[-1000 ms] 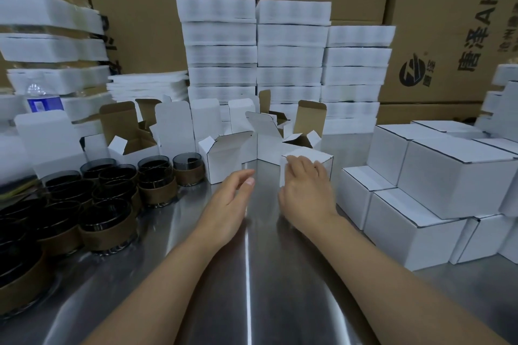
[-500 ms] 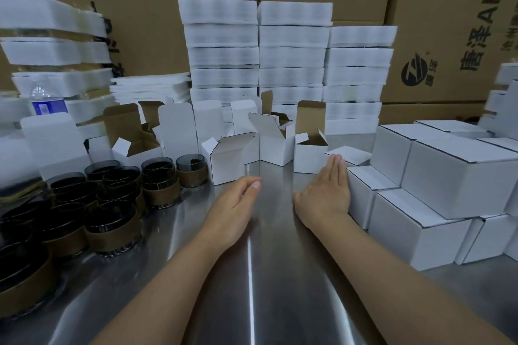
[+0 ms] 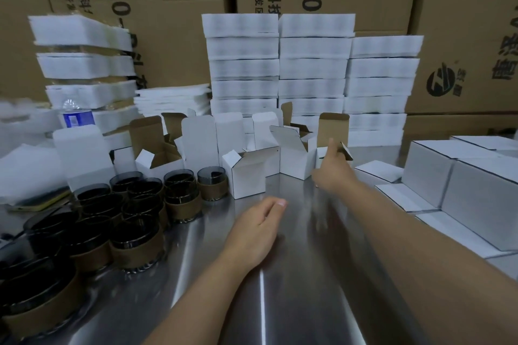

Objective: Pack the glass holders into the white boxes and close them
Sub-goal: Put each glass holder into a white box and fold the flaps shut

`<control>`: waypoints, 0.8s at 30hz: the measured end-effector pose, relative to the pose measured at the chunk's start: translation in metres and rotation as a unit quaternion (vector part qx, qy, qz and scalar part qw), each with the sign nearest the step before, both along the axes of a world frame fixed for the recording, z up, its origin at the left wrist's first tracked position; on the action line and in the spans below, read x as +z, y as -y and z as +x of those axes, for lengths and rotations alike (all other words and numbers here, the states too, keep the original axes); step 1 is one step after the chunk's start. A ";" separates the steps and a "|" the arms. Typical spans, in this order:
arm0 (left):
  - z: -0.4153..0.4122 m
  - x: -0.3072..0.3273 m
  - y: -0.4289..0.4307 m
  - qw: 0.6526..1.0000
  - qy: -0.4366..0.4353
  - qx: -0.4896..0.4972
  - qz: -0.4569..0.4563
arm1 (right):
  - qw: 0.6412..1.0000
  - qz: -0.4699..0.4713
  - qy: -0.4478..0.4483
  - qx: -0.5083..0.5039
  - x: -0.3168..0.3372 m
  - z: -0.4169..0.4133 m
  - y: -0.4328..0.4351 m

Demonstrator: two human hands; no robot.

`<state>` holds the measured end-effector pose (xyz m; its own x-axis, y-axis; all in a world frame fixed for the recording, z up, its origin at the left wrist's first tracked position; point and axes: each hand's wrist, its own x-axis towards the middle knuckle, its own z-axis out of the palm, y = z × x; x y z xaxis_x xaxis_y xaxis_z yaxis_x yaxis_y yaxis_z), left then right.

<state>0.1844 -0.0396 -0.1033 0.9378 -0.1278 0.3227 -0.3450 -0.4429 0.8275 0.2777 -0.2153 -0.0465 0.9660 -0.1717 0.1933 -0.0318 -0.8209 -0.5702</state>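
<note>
Two hands over a steel worktop (image 3: 308,274); changes listed first.

- Right hand (image 3: 335,173): half a second ago it lay flat, fingers straight, beside the closed boxes (image 3: 476,190). It has now reached forward to an open box (image 3: 335,127) in the middle row. The thumb is upright against the box front; the fingers are bent and partly hidden, so whether they grip the box cannot be told.
- Left hand (image 3: 255,230): place unchanged, palm down just over the steel, fingers straight and pressed together, holding nothing.
- Small closed box (image 3: 378,171): a second ago under the right hand at the centre, now lying against the closed boxes on the right.

Materials and shapes:

- Worktop: brushed metal, glossy, with a bright streak of reflected light.
- Glass holders (image 3: 182,196): many, unpacked, clustered on the left of the worktop. Short round cups of dark smoky glass, each with a matt brown band round its lower half.
- Open boxes (image 3: 244,176): thin card, white outside, plain brown inside, most lids standing up, in a row behind the holders.
- Closed boxes: smooth white blocks with crisp dark edges, stacked together.
- Flat white cartons (image 3: 280,64): blurred bundles in tall piles at the back.
- Brown cartons (image 3: 168,8): cardboard printed in black, forming the rear wall.
- Bottle (image 3: 77,117): clear plastic, blue label, far left
</note>
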 end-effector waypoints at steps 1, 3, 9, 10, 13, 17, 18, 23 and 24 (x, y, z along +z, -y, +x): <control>0.000 0.001 0.000 1.000 -0.003 0.000 -0.001 | 1.000 -0.011 0.000 -0.009 -0.003 0.001 -0.001; -0.001 0.002 0.000 1.000 -0.007 -0.003 0.002 | 0.998 -0.035 0.034 -0.026 -0.010 -0.001 -0.005; 0.001 0.003 -0.001 1.000 0.004 0.005 0.023 | 0.986 -0.031 0.163 -0.032 -0.016 -0.024 -0.015; 0.001 0.002 -0.001 1.000 0.010 0.006 0.025 | 0.983 -0.038 0.180 -0.018 -0.015 -0.031 -0.016; 0.001 0.001 -0.001 0.999 0.023 0.009 0.032 | 0.974 -0.026 0.223 0.037 -0.010 -0.061 -0.023; 0.000 0.000 -0.002 0.999 0.038 0.014 0.015 | 0.968 -0.064 0.232 0.071 -0.007 -0.101 -0.027; -0.001 0.000 -0.002 0.999 0.041 0.008 0.011 | 0.969 -0.073 0.225 0.074 -0.007 -0.110 -0.028; -0.008 0.005 -0.002 0.997 0.064 -0.037 -0.006 | 0.965 -0.062 0.217 0.133 -0.021 -0.155 -0.040; -0.010 0.005 -0.001 0.996 0.071 -0.050 -0.003 | 0.961 -0.056 0.225 0.148 -0.022 -0.158 -0.042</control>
